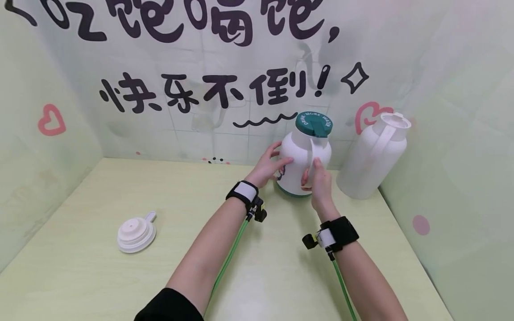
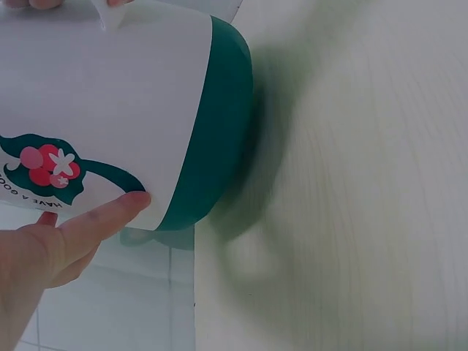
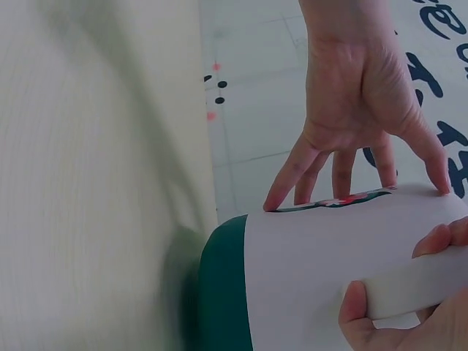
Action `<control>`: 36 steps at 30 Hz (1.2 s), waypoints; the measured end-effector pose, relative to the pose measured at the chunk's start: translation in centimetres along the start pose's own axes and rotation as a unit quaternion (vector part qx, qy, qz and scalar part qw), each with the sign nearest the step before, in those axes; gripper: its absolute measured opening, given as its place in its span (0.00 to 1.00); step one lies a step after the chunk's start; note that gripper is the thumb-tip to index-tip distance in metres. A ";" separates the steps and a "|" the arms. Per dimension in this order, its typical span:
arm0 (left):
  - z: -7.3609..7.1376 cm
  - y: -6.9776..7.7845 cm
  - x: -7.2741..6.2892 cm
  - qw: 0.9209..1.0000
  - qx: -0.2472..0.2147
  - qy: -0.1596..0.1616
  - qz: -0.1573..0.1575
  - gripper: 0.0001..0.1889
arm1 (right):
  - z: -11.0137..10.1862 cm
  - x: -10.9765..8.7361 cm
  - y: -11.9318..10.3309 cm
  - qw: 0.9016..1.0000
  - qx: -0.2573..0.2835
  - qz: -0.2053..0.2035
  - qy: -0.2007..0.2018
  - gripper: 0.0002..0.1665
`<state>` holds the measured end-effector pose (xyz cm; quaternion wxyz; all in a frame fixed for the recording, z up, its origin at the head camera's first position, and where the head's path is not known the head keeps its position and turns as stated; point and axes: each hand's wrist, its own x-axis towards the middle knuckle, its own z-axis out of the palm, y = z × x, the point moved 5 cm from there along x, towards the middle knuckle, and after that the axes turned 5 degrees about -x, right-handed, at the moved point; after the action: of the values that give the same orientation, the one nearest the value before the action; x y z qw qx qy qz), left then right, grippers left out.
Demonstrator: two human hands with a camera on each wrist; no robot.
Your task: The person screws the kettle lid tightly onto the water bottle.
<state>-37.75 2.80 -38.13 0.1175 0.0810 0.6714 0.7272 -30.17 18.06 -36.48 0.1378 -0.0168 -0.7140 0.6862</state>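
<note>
A white thermos jug (image 1: 296,154) with a dark green lid (image 1: 309,120) and green base (image 2: 219,139) is near the back wall, right of centre. My right hand (image 1: 322,187) grips its white handle (image 3: 406,285), fingers curled round it. On the jug's left side my left hand (image 1: 267,167) touches the wall of the jug with spread fingers, beside a printed flower and leaf pattern (image 2: 55,168). A shadow lies by the base; whether the base fully touches the table cannot be told.
Right of the thermos jug, a tall white pitcher (image 1: 367,156) stands by the right wall. A white round lid with a tab (image 1: 135,232) lies on the table (image 1: 80,267) at left. Green cables (image 1: 230,254) run from both wrist cameras. Lettered walls enclose the back and sides.
</note>
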 end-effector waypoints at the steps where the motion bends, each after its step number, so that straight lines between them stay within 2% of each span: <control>1: 0.0 -0.1 0.1 1.000 0.001 0.002 0.001 0.40 | 0.0 0.1 0.2 1.000 0.000 0.000 -0.001 0.34; 11: 0.0 -1.8 0.5 1.000 -0.015 0.013 -0.004 0.40 | -0.1 0.6 1.7 1.000 -0.011 0.004 -0.013 0.35; 29: -0.3 -2.4 0.8 1.000 -0.006 0.021 -0.007 0.41 | -0.1 1.4 2.4 0.998 -0.013 0.013 -0.063 0.37; 36: 0.1 -2.1 0.5 1.000 -0.017 0.016 0.000 0.41 | -0.4 1.6 2.3 0.998 -0.014 0.005 -0.064 0.35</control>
<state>-38.05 3.21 -40.19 0.1081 0.0676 0.6605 0.7399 -31.97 18.94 -38.51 0.0878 0.0216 -0.7311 0.6762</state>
